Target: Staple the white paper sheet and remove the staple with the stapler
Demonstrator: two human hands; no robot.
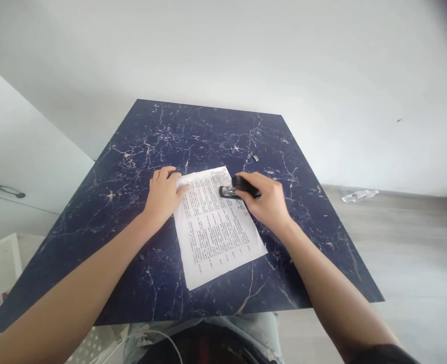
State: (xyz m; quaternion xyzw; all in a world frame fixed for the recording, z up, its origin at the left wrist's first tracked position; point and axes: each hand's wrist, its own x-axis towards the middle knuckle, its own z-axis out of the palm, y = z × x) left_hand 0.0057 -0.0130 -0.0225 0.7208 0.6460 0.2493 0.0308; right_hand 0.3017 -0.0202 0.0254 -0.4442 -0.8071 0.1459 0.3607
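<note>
A printed sheet of paper, dense with small text, lies tilted on the dark blue marbled table. My left hand rests at the sheet's upper left edge. Its thumb lies on the paper, and the other fingers are extended over the table beside it. In my right hand is a black stapler, its jaw end pointing left over the sheet's upper right part. My fingers wrap around the stapler and hide some of it. Whether its jaw touches the paper is unclear.
A small dark piece, perhaps a strip of staples, lies beyond my right hand. A clear plastic bottle lies on the floor at the right, along the white wall. A white cabinet with a dark handle stands at the left.
</note>
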